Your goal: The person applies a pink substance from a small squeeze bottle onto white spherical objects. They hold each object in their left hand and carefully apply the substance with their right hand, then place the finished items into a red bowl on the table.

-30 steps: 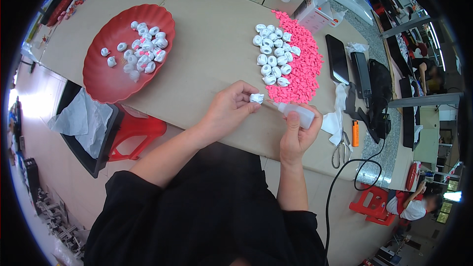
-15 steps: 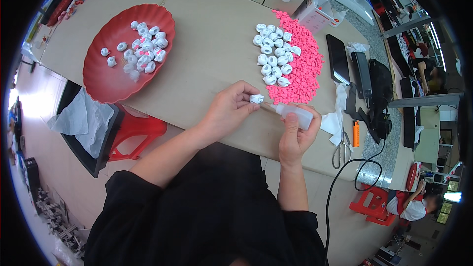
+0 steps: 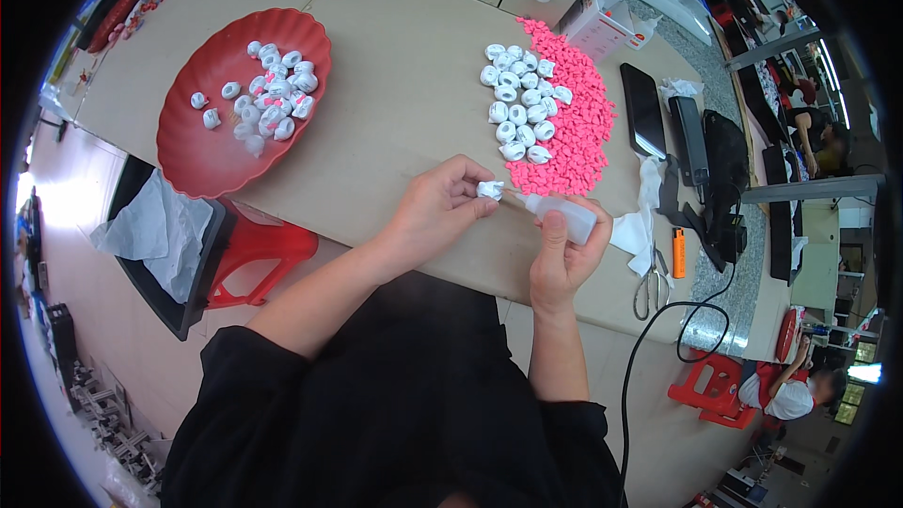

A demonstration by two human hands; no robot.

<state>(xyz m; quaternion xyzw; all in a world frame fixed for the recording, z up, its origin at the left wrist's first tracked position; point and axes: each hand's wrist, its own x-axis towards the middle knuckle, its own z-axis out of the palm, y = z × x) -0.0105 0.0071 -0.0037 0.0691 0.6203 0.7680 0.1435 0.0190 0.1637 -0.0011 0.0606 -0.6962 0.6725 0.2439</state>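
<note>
My left hand (image 3: 435,210) pinches a small white piece (image 3: 489,190) between thumb and fingers over the table's near edge. My right hand (image 3: 565,254) grips a small clear squeeze bottle (image 3: 562,215), with its nozzle tip touching the white piece. Just beyond my hands lies a heap of small pink parts (image 3: 576,124) with a cluster of white pieces (image 3: 519,111) along its left side. At the far left, a red scalloped dish (image 3: 202,156) holds several more white pieces (image 3: 270,105).
The beige table (image 3: 395,66) carries a dark phone (image 3: 644,110), crumpled white cloth (image 3: 641,216), scissors (image 3: 648,288), an orange lighter (image 3: 678,253) and a black cable (image 3: 658,339) at the right. A red stool (image 3: 252,249) and a lined bin (image 3: 160,235) stand below left. Another person (image 3: 790,395) sits at lower right.
</note>
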